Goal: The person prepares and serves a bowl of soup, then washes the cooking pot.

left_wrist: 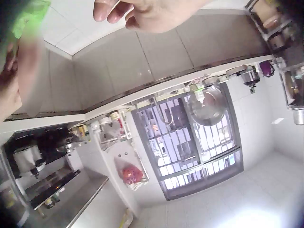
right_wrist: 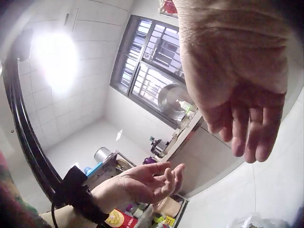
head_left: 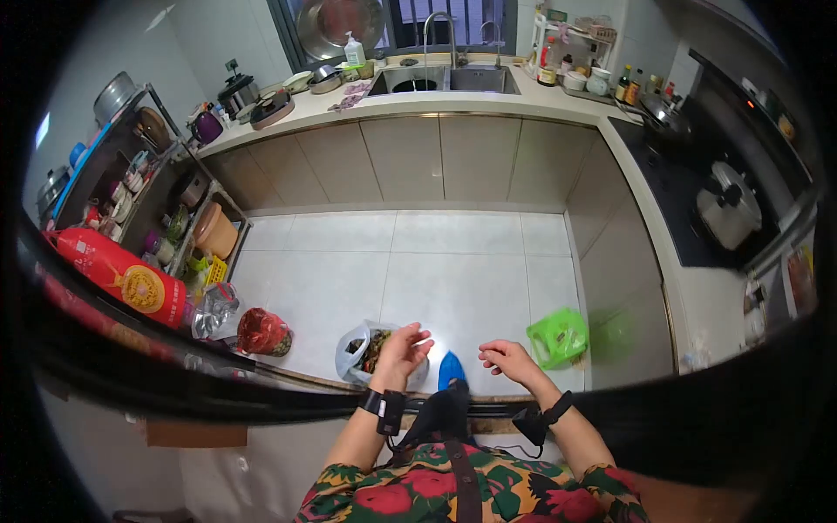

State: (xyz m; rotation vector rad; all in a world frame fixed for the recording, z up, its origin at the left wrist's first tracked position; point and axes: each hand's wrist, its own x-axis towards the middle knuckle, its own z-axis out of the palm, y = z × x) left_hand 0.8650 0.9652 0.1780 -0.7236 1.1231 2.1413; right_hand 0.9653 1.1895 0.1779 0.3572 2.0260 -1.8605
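Observation:
My left hand (head_left: 403, 353) is held palm up in front of the body, with its fingers loosely bent and nothing in them. Below it in the head view, a whitish plastic bag (head_left: 346, 359) of dark plant scraps stands on the floor. My right hand (head_left: 514, 363) hovers to the right, also empty; in the right wrist view its fingers (right_wrist: 241, 130) hang relaxed with the palm showing. Nearest to it is a bright green plastic bag (head_left: 559, 337) on the floor by the cabinet. A blue-covered foot (head_left: 450, 370) shows between the hands.
A bin lined with a red bag (head_left: 263, 329) stands left of the whitish bag. Along the left is a metal shelf rack (head_left: 161, 179) and a red sack (head_left: 122, 277). Cabinets (head_left: 401, 161) run below the sink (head_left: 484, 80); a stove (head_left: 667, 196) with pots is at right.

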